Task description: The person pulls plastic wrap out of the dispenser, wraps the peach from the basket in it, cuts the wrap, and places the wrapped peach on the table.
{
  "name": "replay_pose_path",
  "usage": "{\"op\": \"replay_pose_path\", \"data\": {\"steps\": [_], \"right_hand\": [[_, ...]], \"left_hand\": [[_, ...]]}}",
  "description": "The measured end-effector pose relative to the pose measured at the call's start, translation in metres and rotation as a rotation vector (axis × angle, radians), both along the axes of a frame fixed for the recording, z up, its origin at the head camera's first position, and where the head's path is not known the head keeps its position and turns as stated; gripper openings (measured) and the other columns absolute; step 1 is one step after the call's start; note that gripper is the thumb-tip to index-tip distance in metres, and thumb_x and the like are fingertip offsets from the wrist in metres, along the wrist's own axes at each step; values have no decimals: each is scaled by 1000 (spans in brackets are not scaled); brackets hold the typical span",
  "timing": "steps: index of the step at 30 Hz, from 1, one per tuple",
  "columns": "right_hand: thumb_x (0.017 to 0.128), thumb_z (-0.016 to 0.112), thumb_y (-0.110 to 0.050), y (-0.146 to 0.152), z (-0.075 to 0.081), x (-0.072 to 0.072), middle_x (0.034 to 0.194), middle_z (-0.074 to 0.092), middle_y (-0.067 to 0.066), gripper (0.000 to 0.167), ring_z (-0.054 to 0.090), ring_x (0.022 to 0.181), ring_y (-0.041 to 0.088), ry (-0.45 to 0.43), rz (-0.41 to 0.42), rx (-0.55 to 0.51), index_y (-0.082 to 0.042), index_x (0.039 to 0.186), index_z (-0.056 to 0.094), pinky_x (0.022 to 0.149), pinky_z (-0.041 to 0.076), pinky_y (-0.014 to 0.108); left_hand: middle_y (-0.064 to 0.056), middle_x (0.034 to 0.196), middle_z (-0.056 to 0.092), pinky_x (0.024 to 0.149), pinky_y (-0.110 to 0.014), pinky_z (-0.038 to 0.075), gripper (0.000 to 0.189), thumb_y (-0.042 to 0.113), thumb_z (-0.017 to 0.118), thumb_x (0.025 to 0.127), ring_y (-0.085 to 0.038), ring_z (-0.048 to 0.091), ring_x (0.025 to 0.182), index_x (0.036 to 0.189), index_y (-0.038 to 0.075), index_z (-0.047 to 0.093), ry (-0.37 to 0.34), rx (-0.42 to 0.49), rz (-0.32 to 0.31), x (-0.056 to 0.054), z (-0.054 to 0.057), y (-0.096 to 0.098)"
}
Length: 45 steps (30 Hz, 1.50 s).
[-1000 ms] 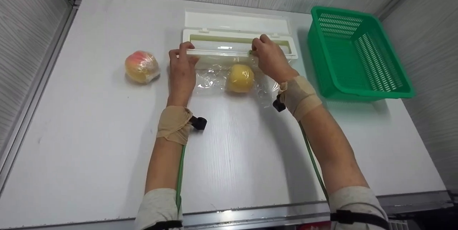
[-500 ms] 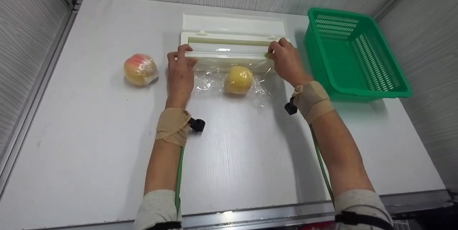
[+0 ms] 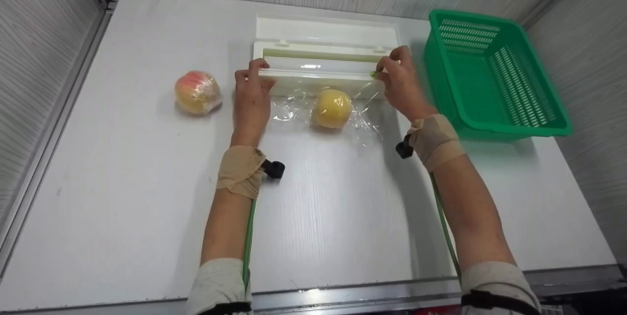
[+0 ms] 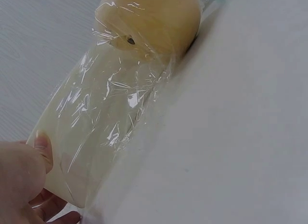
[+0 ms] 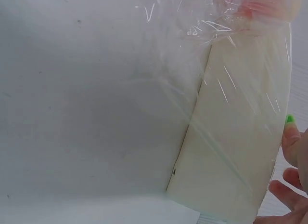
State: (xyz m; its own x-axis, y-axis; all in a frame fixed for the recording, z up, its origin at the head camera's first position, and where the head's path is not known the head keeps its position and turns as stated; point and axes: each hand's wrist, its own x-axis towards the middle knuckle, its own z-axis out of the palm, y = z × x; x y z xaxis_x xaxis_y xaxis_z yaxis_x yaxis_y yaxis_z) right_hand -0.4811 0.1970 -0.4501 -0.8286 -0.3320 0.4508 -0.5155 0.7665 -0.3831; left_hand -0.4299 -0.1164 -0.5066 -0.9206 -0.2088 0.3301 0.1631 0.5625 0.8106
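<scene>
A white cling film dispenser box [image 3: 318,76] lies with its lid [image 3: 325,31] folded back and a film roll [image 3: 289,63] inside. My left hand [image 3: 252,104] grips its left end, thumb [image 4: 44,148] on the front wall. My right hand [image 3: 402,87] pinches a small green slide cutter [image 3: 373,74] near the right end of the front edge. Clear cling film [image 4: 115,96] hangs down the box front and surrounds a yellow apple [image 3: 333,108] on the table; the left wrist view shows its stem hollow. In the right wrist view the cutter's green tip [image 5: 289,119] shows beside the thumb.
A film-wrapped red and yellow apple [image 3: 197,92] sits to the left of the box. At the right stands a green plastic basket [image 3: 458,94] with slotted sides. Pale panels enclose the white table [image 3: 122,182] at the back and sides.
My right hand has slid the green cutter rightward along the box's front edge, from right of centre to near the right end. The left hand keeps its grip on the left end.
</scene>
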Motion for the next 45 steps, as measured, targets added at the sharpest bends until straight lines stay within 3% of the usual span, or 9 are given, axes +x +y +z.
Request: {"op": "replay_pose_path", "data": {"steps": [8,12,17,24,29,32,37,45], "right_hand": [[91,60,8,4,1,2,122,43,29,5,46,116,40,-24,5,-41,5,95,60,99,42,46],[91,60,7,9,3,1,122,43,30,3,48,114,42,-45,13,-30,7,95,60,98,43,48],[90,60,10,23,2,1,118,45,28,3,49,109,40,-54,-47,-56,7,90,61,93,43,46],[89,60,11,36,-2,1,107,51,31,2,50,98,37,-29,-74,-110,9,90,61,79,40,41],[93,59,6,42,0,3,95,63,26,8,54,84,31,-99,-118,-97,7,99,63,72,40,36],[95,56,4,45,2,5,102,69,23,12,59,86,26,-152,-157,-97,5,105,63,73,46,36],[97,54,2,52,-1,7,101,70,20,10,66,92,26,-113,-191,-100,4,103,61,82,54,42],[100,50,-2,53,-8,10,95,70,20,11,68,85,26,-87,-192,-87,3,107,56,73,55,38]], "left_hand": [[-14,116,47,80,-33,54,30,29,53,100,-21,66,100,129,24,47,-5,-22,18,-1,-1,2],[-12,117,47,81,-34,53,31,30,52,99,-20,65,101,129,25,47,-31,-2,10,0,0,1],[-10,117,46,81,-32,53,29,27,52,100,-17,65,104,129,27,47,-53,30,16,0,2,-2],[-17,114,47,83,-36,54,30,25,53,100,-26,65,98,128,19,48,57,-14,17,-1,-2,-1],[-14,115,47,81,-33,54,32,32,51,99,-22,65,101,130,24,47,16,-4,15,-1,-2,0],[-14,116,47,80,-33,54,33,34,50,99,-22,65,102,130,25,46,-5,3,7,-1,-1,1],[-16,118,46,81,-36,54,34,35,50,99,-26,64,101,131,27,45,-47,19,-7,1,4,0],[-21,130,41,93,-46,49,38,35,51,100,-33,55,104,135,27,42,-187,110,-75,1,12,-5]]}}
